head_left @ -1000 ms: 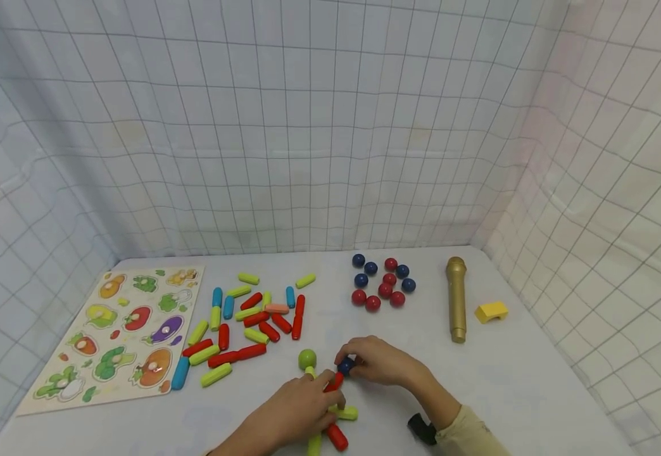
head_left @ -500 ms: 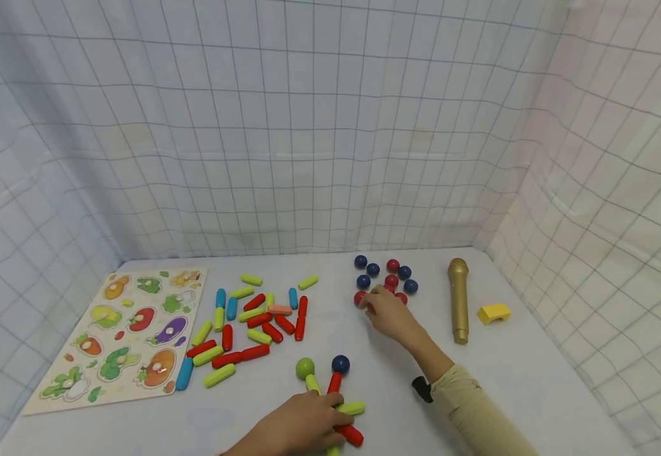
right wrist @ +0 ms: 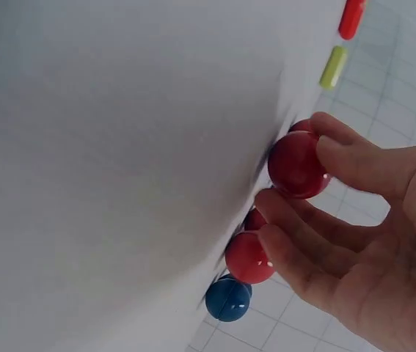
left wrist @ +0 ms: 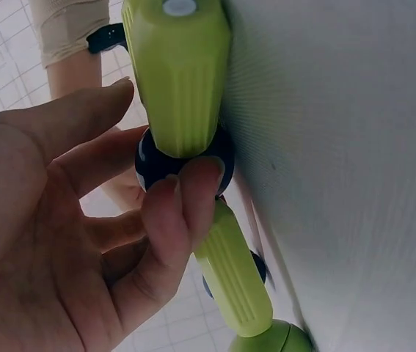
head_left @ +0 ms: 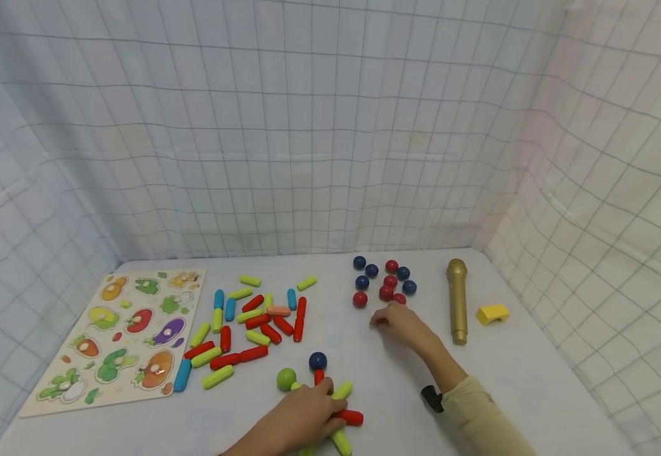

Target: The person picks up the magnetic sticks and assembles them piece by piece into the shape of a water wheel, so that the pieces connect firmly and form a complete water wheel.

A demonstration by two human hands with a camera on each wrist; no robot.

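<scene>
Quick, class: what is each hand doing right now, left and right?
Left hand: fingers curled on the stick-and-ball figure, gripping it at a dark ball.
Right hand: pinching a red ball.

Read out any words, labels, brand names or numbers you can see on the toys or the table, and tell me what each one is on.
None: no view shows readable text.
The wooden vegetable puzzle board shows only pictures.
The gold toy microphone, yellow arch block, loose coloured plastic sticks and red and blue balls carry no visible marks.
The red ball pinched by the right hand and the green stick at the left hand are plain.
</scene>
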